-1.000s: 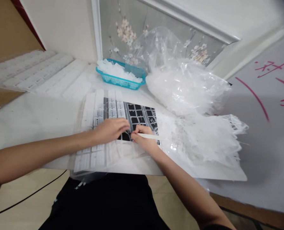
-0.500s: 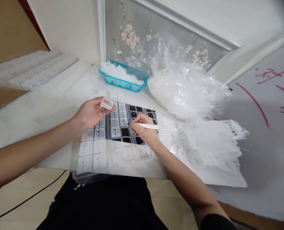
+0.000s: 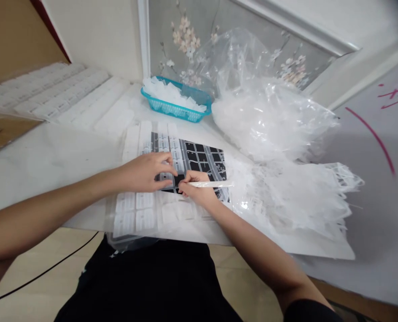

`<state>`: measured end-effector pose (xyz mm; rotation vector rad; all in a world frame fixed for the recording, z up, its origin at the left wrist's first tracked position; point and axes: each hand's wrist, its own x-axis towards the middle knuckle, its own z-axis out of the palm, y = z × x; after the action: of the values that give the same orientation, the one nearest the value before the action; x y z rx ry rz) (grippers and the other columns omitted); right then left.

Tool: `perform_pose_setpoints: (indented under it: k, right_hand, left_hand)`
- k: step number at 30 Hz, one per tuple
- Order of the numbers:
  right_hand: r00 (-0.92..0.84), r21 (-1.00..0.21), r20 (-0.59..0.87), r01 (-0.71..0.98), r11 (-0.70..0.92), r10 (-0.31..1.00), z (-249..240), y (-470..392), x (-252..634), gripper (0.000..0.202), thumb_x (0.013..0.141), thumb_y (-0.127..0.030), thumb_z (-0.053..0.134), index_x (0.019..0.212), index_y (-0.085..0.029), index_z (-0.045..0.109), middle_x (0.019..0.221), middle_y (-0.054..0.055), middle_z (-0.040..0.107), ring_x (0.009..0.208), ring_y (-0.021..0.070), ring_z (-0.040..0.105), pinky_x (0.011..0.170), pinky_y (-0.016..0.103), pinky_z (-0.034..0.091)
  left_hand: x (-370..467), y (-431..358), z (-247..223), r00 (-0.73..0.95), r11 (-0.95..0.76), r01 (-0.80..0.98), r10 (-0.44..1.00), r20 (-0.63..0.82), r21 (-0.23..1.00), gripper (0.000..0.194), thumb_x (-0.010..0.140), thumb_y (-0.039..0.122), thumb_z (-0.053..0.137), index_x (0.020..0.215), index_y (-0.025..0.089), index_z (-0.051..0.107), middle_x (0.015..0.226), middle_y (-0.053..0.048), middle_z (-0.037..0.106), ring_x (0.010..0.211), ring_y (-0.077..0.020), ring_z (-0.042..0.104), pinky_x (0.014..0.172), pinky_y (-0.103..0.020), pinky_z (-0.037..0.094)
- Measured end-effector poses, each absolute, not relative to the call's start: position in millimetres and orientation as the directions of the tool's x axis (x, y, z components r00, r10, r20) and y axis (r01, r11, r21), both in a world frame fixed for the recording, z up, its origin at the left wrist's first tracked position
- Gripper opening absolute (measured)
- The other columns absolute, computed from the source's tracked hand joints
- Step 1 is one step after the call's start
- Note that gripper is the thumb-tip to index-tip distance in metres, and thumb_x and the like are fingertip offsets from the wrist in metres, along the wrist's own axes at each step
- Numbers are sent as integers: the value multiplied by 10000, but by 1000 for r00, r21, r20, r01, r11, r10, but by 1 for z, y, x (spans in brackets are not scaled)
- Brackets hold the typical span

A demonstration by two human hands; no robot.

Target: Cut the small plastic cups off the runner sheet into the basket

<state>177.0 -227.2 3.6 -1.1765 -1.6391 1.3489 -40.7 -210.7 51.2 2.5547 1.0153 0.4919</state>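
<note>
My left hand (image 3: 147, 172) hovers palm down over the rows of small clear-white plastic pieces (image 3: 175, 150), its thumb and fingers apart with nothing visible between them. My right hand (image 3: 201, 190) pinches a slim white pen-like tool (image 3: 215, 184); the tip is hidden by the fingers. Both hands meet near the lower edge of a sheet of black rectangles in pale frames (image 3: 199, 156). Under them spreads a clear pocketed plastic tray (image 3: 145, 219), overhanging the table's front edge. Whether the left fingertips touch the sheet, I cannot tell.
Behind the tray stands a turquoise basket (image 3: 177, 110) filled with translucent pieces. A bulging clear bag (image 3: 269, 120) is at the back right, with a heap of pale plastic scraps (image 3: 296, 192) before it. More filled trays (image 3: 61, 89) lie at the far left.
My left hand has moved right and down from beside the tray, and the small white plastic piece it held no longer shows in it. The right hand has shifted slightly down.
</note>
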Motion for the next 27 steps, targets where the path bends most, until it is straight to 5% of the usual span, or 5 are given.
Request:
perform_pose_setpoints:
  k: [11,16,19,22,27]
  right_hand:
    - [-358,-949,12,291,123,934,7,-227,174,149,676,-192,617,559,-207,527,541,-34,560,507,107,483,495,231,359]
    - [-408,-915,54,344,209,911,10,-227,175,221,690,-209,619,546,-209,452,524,-57,438,512,93,383,488,228,280]
    - [-404,-905,74,358,232,912,12,-227,174,260,686,-195,608,525,-209,404,525,-55,419,524,96,373,495,233,263]
    - [-407,-916,55,343,208,912,13,-227,174,265,681,-187,607,523,-210,395,522,-57,428,514,95,373,489,229,262]
    - [-346,-926,17,349,145,938,13,-228,173,197,702,-195,622,568,-214,479,547,-42,549,518,116,493,495,227,339]
  left_hand:
    - [-34,-216,36,786,-813,541,579,215,215,156,861,285,574,867,225,718,1057,-99,585,951,-257,562,866,-403,396]
    - [-32,-211,35,574,-602,541,775,266,587,176,883,300,574,797,195,687,944,-71,620,860,-221,593,837,-384,436]
    - [-41,-191,40,146,-148,132,981,128,980,172,862,333,629,798,174,642,811,-47,612,738,-183,589,719,-327,472]
    - [-55,-170,47,-165,36,-433,979,-118,900,166,906,300,586,789,184,570,728,-16,602,689,-154,576,664,-288,469]
    - [-63,-166,59,-207,-16,-615,968,-141,789,138,934,282,570,832,192,589,758,13,637,714,-137,597,660,-277,486]
